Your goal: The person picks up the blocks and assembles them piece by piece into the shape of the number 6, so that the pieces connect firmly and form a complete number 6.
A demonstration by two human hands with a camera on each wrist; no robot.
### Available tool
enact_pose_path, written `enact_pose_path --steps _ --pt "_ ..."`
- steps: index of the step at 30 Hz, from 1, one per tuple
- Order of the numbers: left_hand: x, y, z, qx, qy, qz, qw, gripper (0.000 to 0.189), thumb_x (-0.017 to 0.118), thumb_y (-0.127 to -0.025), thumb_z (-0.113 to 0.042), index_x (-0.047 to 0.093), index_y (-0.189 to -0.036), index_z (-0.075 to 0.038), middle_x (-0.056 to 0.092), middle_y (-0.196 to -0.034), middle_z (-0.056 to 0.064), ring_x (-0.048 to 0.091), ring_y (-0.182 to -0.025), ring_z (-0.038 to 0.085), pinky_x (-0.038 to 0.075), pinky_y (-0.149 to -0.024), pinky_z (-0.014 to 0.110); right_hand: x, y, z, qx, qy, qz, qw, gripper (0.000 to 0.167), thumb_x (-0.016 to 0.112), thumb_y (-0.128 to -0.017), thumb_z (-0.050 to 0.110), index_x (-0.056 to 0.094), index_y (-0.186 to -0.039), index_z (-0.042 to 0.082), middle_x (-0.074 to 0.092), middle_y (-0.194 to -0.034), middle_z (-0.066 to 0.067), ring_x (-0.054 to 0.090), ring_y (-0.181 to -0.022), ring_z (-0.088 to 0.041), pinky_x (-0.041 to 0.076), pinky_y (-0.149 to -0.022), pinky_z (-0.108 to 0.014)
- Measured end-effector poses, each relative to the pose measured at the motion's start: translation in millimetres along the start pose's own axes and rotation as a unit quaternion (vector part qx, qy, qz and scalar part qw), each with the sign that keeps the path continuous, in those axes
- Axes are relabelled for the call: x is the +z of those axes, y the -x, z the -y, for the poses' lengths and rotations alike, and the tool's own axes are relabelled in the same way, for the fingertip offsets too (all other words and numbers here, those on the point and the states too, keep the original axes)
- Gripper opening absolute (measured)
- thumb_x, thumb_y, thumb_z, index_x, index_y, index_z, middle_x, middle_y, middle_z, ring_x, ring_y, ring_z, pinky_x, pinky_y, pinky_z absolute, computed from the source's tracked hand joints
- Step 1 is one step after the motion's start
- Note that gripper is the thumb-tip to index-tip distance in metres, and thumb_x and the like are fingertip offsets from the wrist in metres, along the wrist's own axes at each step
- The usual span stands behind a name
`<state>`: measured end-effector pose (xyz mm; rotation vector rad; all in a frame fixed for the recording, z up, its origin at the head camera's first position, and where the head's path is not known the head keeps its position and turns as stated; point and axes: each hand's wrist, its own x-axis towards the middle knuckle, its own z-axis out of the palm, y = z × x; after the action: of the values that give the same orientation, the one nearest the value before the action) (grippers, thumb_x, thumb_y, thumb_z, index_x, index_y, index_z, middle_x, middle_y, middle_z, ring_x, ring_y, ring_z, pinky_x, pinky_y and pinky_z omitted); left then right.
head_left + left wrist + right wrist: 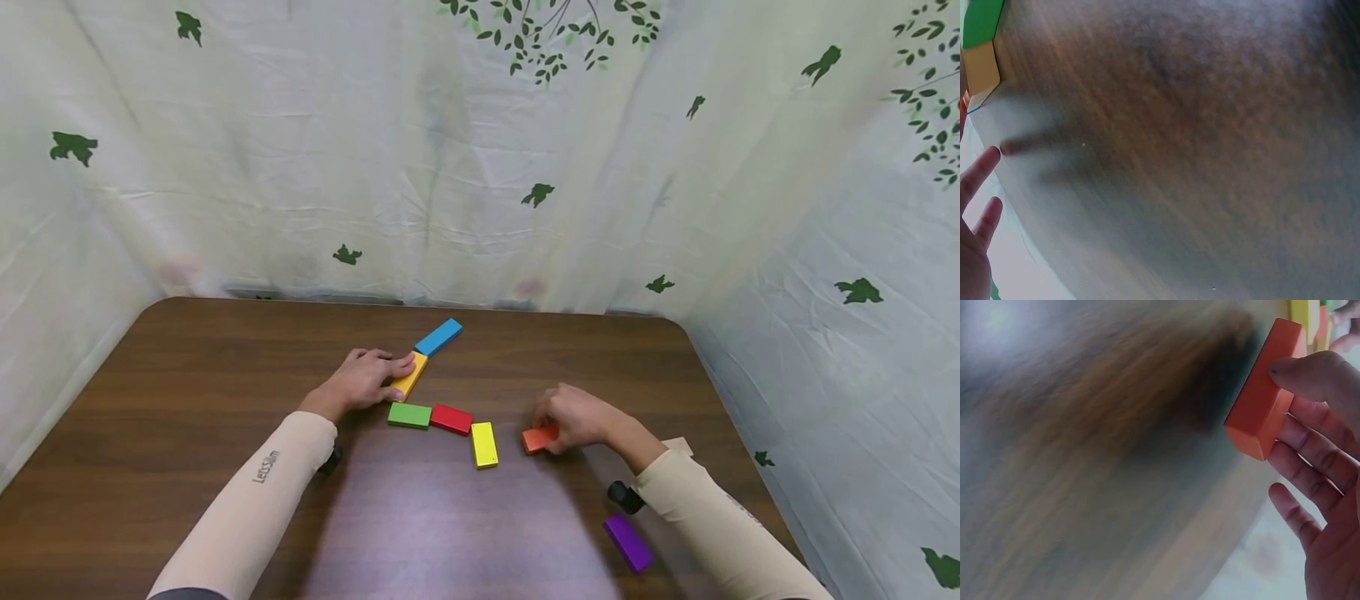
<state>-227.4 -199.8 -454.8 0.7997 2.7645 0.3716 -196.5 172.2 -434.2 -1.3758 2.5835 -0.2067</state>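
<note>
Orange is the block [537,439] which I pinch between the thumb and fingers of my right hand [577,417], just beside the yellow block [484,446] and apart from it. From there a bent row goes leftward: red block [452,419], green block [409,415], amber block [412,382], blue block [438,337]. My left hand [360,382], its fingers apart, touches the amber one. Nearer to me, the purple block [628,542] lies on the brown table [225,400].

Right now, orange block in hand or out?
In: the right hand pinches the orange block between thumb and fingers in the right wrist view.
</note>
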Motion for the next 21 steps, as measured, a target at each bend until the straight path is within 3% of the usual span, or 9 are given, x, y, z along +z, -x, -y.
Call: enact_pose_path --steps 8,21 --pt "1.2 1.1 0.5 0.003 0.005 -0.006 1.0 0.064 0.067 -0.088 -0.031 0.042 -0.144 -0.011 0.037 -0.152 0.008 0.038 -0.13 0.043 0.023 -0.104 0.059 -17.3 -11.4 20.1 -0.02 -0.011 -0.01 0.9997 0.02 0.08 -0.071 0.022 0.073 -0.087 0.012 0.063 -0.082 0.006 0.054 -0.074 -0.009 0.046 -0.069 -0.025" --pt "-0.7 1.0 1.5 0.014 -0.002 -0.008 0.9999 0.063 0.067 -0.089 -0.031 0.043 -0.143 -0.01 0.037 -0.152 0.009 0.038 -0.129 0.043 0.024 -0.102 0.059 -25.2 -45.1 68.0 -0.036 0.001 0.031 0.9989 0.023 0.078 -0.077 0.026 0.074 -0.095 0.013 0.067 -0.088 0.006 0.053 -0.079 -0.007 0.044 -0.078 -0.027"
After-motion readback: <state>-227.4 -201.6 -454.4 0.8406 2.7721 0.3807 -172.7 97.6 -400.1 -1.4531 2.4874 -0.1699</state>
